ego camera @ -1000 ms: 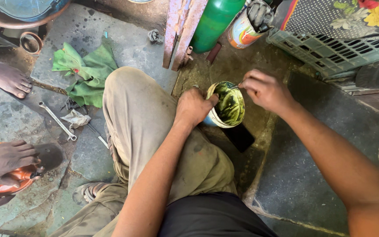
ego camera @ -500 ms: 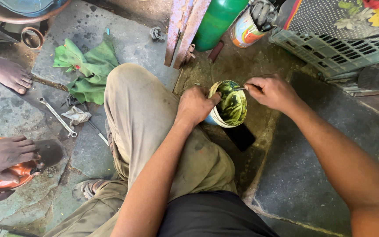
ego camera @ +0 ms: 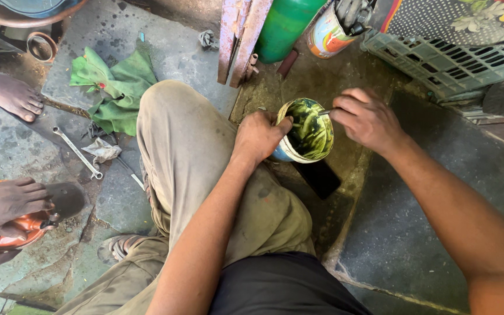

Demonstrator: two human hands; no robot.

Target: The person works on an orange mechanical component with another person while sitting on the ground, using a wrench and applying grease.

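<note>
A small round tin (ego camera: pixel 283 153) with dark green paint inside stands tilted on the stone floor in front of my bent knee. My left hand (ego camera: pixel 258 137) grips the tin's near-left rim, thumb over the edge. My right hand (ego camera: pixel 367 118) is closed on a thin metal stick (ego camera: pixel 324 112) whose end dips into the green paint. Most of the stick is hidden by my fingers.
A green cloth (ego camera: pixel 116 87) and a spanner (ego camera: pixel 77 152) lie on the floor to the left. Another person's bare feet (ego camera: pixel 8 93) are at the left edge. A green cylinder (ego camera: pixel 284 26), a colourful can (ego camera: pixel 332 32), a rusty metal bar (ego camera: pixel 237 38) and a grey crate (ego camera: pixel 450 61) stand behind the tin.
My right hand has shifted slightly with the stick inside the tin. My left hand keeps its hold on the rim.
</note>
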